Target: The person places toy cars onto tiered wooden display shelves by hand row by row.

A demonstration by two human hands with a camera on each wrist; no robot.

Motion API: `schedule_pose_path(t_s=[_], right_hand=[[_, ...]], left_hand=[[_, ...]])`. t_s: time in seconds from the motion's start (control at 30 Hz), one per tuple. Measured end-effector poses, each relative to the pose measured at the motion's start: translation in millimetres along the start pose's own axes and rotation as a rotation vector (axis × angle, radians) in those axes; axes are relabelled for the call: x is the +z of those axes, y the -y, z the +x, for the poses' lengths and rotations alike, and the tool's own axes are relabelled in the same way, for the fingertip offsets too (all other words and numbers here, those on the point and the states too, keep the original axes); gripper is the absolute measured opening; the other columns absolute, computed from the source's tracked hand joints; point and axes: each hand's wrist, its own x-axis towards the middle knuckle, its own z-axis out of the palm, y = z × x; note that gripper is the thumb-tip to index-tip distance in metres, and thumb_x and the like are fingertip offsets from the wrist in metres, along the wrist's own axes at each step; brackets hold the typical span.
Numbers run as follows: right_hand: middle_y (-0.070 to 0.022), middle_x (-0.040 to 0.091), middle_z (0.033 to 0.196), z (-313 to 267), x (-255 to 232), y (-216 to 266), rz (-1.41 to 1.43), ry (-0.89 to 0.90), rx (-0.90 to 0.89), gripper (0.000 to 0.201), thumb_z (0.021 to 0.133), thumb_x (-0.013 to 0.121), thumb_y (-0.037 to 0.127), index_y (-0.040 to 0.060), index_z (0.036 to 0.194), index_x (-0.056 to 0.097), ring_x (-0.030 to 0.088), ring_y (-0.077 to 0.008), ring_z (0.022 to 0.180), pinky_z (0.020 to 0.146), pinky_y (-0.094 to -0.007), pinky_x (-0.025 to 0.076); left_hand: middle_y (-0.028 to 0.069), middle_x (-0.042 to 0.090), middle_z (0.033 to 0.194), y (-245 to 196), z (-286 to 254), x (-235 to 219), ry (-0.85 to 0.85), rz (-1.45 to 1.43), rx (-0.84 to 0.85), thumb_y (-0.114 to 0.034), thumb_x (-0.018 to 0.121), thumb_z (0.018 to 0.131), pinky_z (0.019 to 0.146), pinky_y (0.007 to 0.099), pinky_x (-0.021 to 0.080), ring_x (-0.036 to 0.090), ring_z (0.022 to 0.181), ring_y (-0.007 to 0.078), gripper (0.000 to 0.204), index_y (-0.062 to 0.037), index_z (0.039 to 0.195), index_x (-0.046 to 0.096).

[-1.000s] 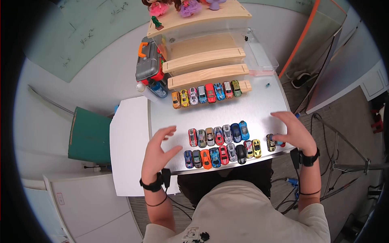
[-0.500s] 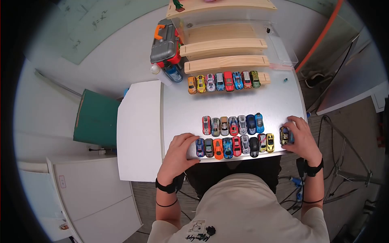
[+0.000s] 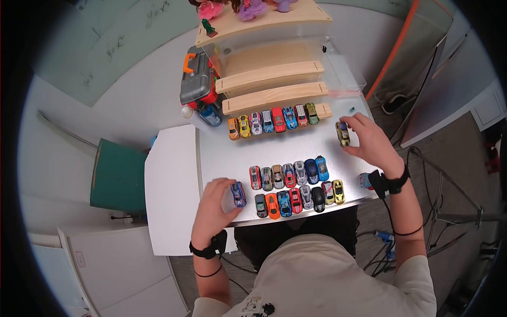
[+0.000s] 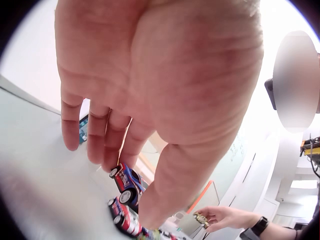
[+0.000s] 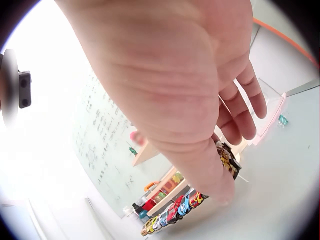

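Left hand [image 3: 217, 203] grips a blue car [image 3: 238, 194] near the table's [image 3: 317, 142] front edge; right hand [image 3: 368, 138] pinches an olive car [image 3: 343, 133] beside the nearly full far row [image 3: 271, 120].

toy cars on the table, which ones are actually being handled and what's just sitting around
In hand:
- blue toy car, held by the left hand
- olive toy car, held by the right hand

Lying about:
- two near rows of cars
- far row of cars
- grey toolbox
- wooden ramps
- dolls

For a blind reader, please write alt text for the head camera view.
Over a grey metal table, the right hand holds a small dark-yellow toy car and the left hand holds a blue toy car, beside three rows of toy cars.
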Motion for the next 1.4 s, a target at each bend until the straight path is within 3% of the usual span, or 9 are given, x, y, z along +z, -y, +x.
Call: schedule_pose_path(t_s=[0.27, 0.53, 0.9, 0.93, 1.07, 1.13, 1.17, 1.23, 1.4], right_hand=[[-0.0148, 0.068, 0.124, 63, 43, -12, -0.075, -0.082, 0.049, 0.066, 0.081, 0.088, 0.01, 0.0073, 0.142, 0.064, 0.069, -0.0391, 0.119, 0.099, -0.0492, 0.059], [-0.0169, 0.069, 0.128, 65, 59, 0, -0.09, -0.123, 0.163, 0.07, 0.083, 0.086, 0.009, 0.0029, 0.147, 0.059, 0.069, -0.0397, 0.121, 0.099, -0.0509, 0.059], [-0.0145, 0.075, 0.121, 53, 58, -1, 0.052, -0.163, 0.156, 0.087, 0.084, 0.087, 0.005, 0.007, 0.162, 0.047, 0.071, -0.038, 0.116, 0.098, -0.0496, 0.058], [-0.0144, 0.074, 0.122, 52, 57, -1, 0.044, -0.165, 0.142, 0.09, 0.084, 0.087, 0.005, 0.0076, 0.163, 0.045, 0.071, -0.0378, 0.116, 0.098, -0.0496, 0.058], [-0.015, 0.072, 0.125, 40, 51, 4, 0.042, -0.237, 0.137, 0.078, 0.085, 0.087, 0.007, 0.0069, 0.156, 0.055, 0.071, -0.0378, 0.116, 0.098, -0.0492, 0.058], [-0.0166, 0.071, 0.127, 34, 43, 8, 0.035, -0.055, 0.065, 0.062, 0.088, 0.087, 0.013, 0.0052, 0.145, 0.065, 0.07, -0.0387, 0.119, 0.1, -0.0486, 0.058], [-0.0166, 0.071, 0.127, 30, 40, 12, 0.037, -0.052, 0.065, 0.062, 0.088, 0.087, 0.013, 0.0052, 0.145, 0.065, 0.07, -0.0387, 0.119, 0.1, -0.0486, 0.058], [-0.0137, 0.071, 0.121, 21, 37, 22, 0.049, 0.034, -0.032, 0.053, 0.089, 0.087, 0.018, 0.0045, 0.137, 0.07, 0.073, -0.0328, 0.105, 0.097, -0.0445, 0.059], [-0.0163, 0.072, 0.123, 3, 37, 26, 0.119, 0.259, -0.002, 0.063, 0.086, 0.09, 0.023, 0.0044, 0.142, 0.068, 0.072, -0.0342, 0.111, 0.1, -0.0443, 0.059]], left_hand=[[0.0114, 0.065, 0.136, 2, 114, -38, -0.253, -0.069, 0.098, -0.001, 0.087, 0.08, 0.104, 0.0375, 0.058, 0.069, 0.118, 0.026, 0.072, -0.0061, 0.148, 0.064], [0.014, 0.064, 0.138, 20, 197, -28, -0.338, 0.016, 0.036, -0.003, 0.085, 0.084, 0.107, 0.0389, 0.059, 0.069, 0.119, 0.0266, 0.072, 0.0027, 0.152, 0.059], [0.0188, 0.065, 0.142, 33, 210, -18, -0.315, 0.018, -0.026, 0.003, 0.082, 0.087, 0.112, 0.0402, 0.058, 0.071, 0.127, 0.0301, 0.073, 0.003, 0.155, 0.056], [0.0209, 0.065, 0.145, 34, 210, -16, -0.321, -0.021, -0.038, 0.003, 0.081, 0.086, 0.113, 0.0423, 0.057, 0.07, 0.129, 0.0337, 0.072, 0.0034, 0.154, 0.056], [0.0234, 0.064, 0.149, 40, 210, -11, -0.336, -0.066, -0.043, 0.004, 0.08, 0.088, 0.115, 0.0439, 0.056, 0.069, 0.134, 0.037, 0.071, 0.004, 0.154, 0.055], [0.0224, 0.065, 0.149, 42, 209, -10, -0.334, -0.068, -0.046, 0.005, 0.08, 0.088, 0.117, 0.0429, 0.056, 0.069, 0.135, 0.034, 0.071, 0.004, 0.155, 0.055], [0.0214, 0.066, 0.149, 43, 208, -9, -0.334, -0.07, -0.047, 0.006, 0.08, 0.089, 0.118, 0.0418, 0.056, 0.069, 0.135, 0.031, 0.072, 0.0039, 0.156, 0.054], [0.0199, 0.066, 0.147, 40, 203, -9, -0.369, -0.054, -0.032, 0.005, 0.08, 0.089, 0.118, 0.0418, 0.056, 0.069, 0.134, 0.0309, 0.072, 0.0033, 0.156, 0.054], [0.0136, 0.069, 0.14, 13, 165, -10, -0.452, -0.043, 0.048, 0.001, 0.084, 0.089, 0.111, 0.0416, 0.058, 0.07, 0.128, 0.0288, 0.067, -0.0012, 0.152, 0.061]])
